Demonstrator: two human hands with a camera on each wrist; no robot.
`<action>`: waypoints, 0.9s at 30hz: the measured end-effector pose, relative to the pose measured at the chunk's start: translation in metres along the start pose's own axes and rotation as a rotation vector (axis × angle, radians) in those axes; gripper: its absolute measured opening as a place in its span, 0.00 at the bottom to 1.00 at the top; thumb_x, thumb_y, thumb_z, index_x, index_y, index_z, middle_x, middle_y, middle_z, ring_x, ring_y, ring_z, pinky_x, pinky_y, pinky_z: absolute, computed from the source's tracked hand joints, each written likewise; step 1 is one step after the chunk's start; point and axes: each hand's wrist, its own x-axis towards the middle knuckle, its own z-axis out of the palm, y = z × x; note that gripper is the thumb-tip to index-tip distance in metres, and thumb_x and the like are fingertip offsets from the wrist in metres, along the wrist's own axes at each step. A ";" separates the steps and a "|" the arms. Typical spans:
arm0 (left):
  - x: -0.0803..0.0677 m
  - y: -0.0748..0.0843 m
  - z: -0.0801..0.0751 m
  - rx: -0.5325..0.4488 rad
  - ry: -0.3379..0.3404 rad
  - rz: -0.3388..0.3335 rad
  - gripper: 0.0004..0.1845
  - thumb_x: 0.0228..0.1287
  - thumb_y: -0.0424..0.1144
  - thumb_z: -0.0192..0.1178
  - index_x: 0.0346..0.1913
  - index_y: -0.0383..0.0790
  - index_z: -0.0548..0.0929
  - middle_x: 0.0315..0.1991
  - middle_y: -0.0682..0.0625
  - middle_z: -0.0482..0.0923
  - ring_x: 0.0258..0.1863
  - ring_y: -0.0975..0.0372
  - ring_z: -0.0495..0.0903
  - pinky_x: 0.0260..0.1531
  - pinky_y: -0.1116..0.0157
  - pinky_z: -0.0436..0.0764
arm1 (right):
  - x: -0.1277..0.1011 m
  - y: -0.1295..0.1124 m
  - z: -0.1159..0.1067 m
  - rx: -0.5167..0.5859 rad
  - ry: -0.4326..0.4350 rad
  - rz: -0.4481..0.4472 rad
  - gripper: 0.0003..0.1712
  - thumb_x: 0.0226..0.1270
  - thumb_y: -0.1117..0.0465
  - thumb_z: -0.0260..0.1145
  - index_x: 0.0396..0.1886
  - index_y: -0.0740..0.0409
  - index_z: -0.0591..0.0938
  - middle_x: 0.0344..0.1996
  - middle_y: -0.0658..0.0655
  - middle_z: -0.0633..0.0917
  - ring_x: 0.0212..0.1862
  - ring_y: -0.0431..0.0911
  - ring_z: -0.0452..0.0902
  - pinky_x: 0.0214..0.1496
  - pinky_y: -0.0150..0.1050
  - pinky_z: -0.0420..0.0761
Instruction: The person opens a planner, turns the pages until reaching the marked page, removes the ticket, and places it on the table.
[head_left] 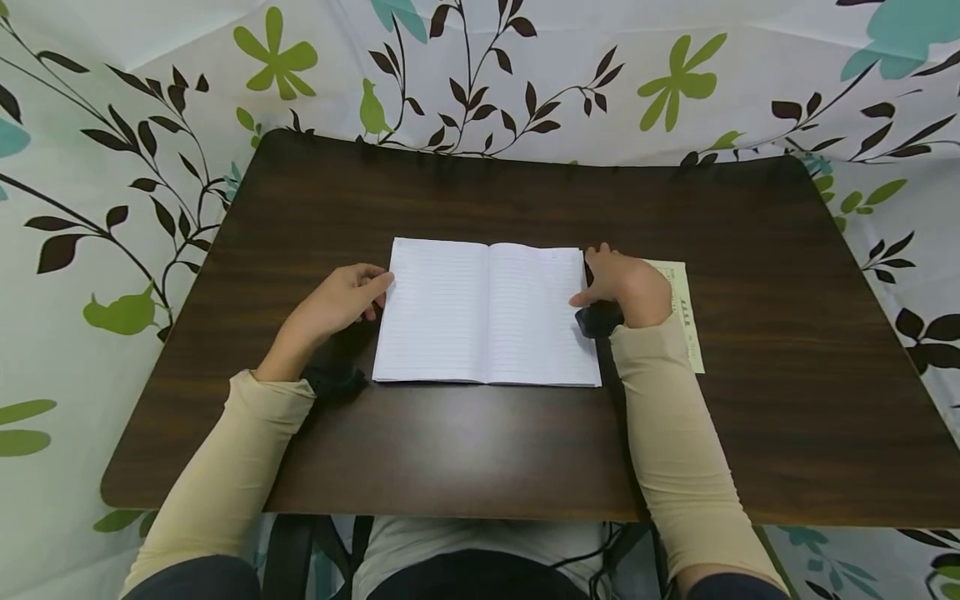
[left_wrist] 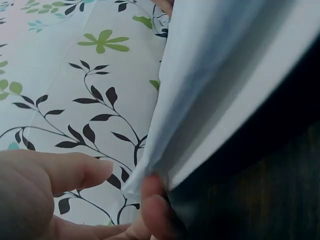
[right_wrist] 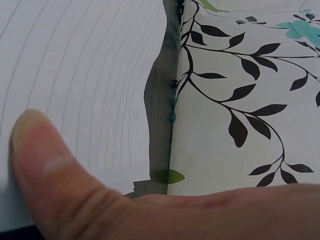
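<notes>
Floral cloth (head_left: pixel 750 92), white with dark leafy stems and green and teal blossoms, hangs round a dark wood-grain desk (head_left: pixel 480 450) with rounded corners. At the middle of the desk a notebook (head_left: pixel 487 312) lies open and flat, its two pages white, thin and finely ruled, the centre fold running away from the person toward the far edge.

At the notebook's left edge, near the far corner of the left page, the left hand (head_left: pixel 341 300) rests with its fingers lightly bent against the paper. The left wrist view shows a fingertip (left_wrist: pixel 155 200) tucked under a lifted page edge with the thumb (left_wrist: pixel 65 170) just apart from it, so the grip looks loose, touching rather than clamped.

On the right edge the right hand (head_left: pixel 622 283) lies with its thumb (right_wrist: pixel 45 170) pressed flat on the ruled right page, the other fingers curled over the outer edge; whether they pinch the page from beneath I cannot tell.

Just beside the notebook, toward the right edge of the desk, a pale yellow slip of paper (head_left: pixel 686 308) lies flat, partly under the right hand and wrist. Both forearms wear smooth beige sleeves (head_left: pixel 675 442), and a black strap (head_left: pixel 333 379) sits at the left wrist.
</notes>
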 end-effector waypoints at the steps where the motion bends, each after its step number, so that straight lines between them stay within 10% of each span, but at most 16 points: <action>1: 0.001 0.001 0.000 -0.019 -0.006 0.000 0.29 0.74 0.56 0.42 0.57 0.32 0.72 0.36 0.44 0.75 0.31 0.56 0.75 0.34 0.62 0.75 | 0.000 0.001 0.000 0.003 0.002 0.000 0.56 0.63 0.48 0.67 0.73 0.75 0.45 0.72 0.79 0.43 0.74 0.69 0.41 0.73 0.62 0.51; 10: 0.002 0.010 0.000 -0.107 -0.088 0.032 0.25 0.73 0.54 0.47 0.25 0.36 0.72 0.20 0.52 0.66 0.19 0.62 0.66 0.24 0.65 0.70 | -0.003 0.011 0.000 0.011 0.009 0.009 0.56 0.63 0.48 0.66 0.72 0.76 0.44 0.72 0.79 0.43 0.74 0.69 0.41 0.73 0.61 0.51; 27: 0.002 0.061 -0.001 -0.189 0.048 0.244 0.24 0.72 0.51 0.49 0.22 0.38 0.67 0.16 0.52 0.66 0.16 0.61 0.63 0.16 0.65 0.65 | -0.002 0.011 0.001 0.077 0.021 0.026 0.55 0.61 0.48 0.68 0.77 0.59 0.45 0.75 0.70 0.42 0.76 0.64 0.39 0.74 0.61 0.50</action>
